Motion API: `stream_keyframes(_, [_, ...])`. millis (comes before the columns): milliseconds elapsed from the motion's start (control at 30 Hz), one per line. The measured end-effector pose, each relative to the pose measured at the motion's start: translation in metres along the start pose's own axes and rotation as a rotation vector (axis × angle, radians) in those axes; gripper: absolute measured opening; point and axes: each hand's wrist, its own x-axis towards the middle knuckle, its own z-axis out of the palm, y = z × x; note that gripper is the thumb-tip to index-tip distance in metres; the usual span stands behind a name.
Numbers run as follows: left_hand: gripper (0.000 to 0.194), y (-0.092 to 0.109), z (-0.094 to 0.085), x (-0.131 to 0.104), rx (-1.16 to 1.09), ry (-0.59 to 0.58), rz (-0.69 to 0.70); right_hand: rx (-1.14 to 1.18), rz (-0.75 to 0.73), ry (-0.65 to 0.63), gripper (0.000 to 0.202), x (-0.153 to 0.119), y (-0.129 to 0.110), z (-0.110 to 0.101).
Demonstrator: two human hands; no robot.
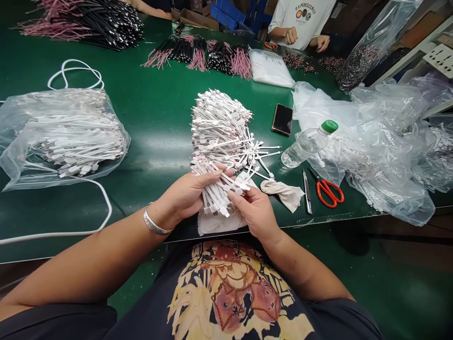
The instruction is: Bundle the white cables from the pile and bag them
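A bundle of short white USB cables [216, 198] is held between my two hands near the table's front edge. My left hand [191, 191] wraps round the bundle from the left, its thumb lying across the top. On the other side, my right hand [256, 210] pinches the connector ends with thumb and fingers. Just beyond them lies a large pile of the same white cables [219, 125], some fanned out at its right side. A white cloth [219, 224] lies under the bundle, and a crumpled cloth [285, 193] is right of my right hand.
Right of the pile are a phone [282, 119], a water bottle [304, 146], a cutter knife [306, 191], red-handled scissors [329, 191] and plastic bags [382, 156]. A bag of white cables [78, 132] sits left. Black and pink wires [102, 23] lie behind; a person [300, 28] stands across.
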Motion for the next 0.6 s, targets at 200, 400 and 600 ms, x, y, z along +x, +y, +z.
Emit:
stream_keyframes(200, [0.017,-0.001,0.000,0.000,0.002,-0.009,-0.032,-0.029,-0.080,0.036,0.011,0.002,0.002,-0.005])
stream_keyframes(400, [0.016,0.000,0.001,-0.003,-0.036,0.005,-0.086,-0.190,-0.166,0.018,0.006,-0.004,-0.004,-0.009])
stream_keyframes(600, [0.017,0.002,0.001,-0.001,-0.030,0.018,-0.071,0.355,0.374,-0.017,0.018,0.001,-0.012,-0.009])
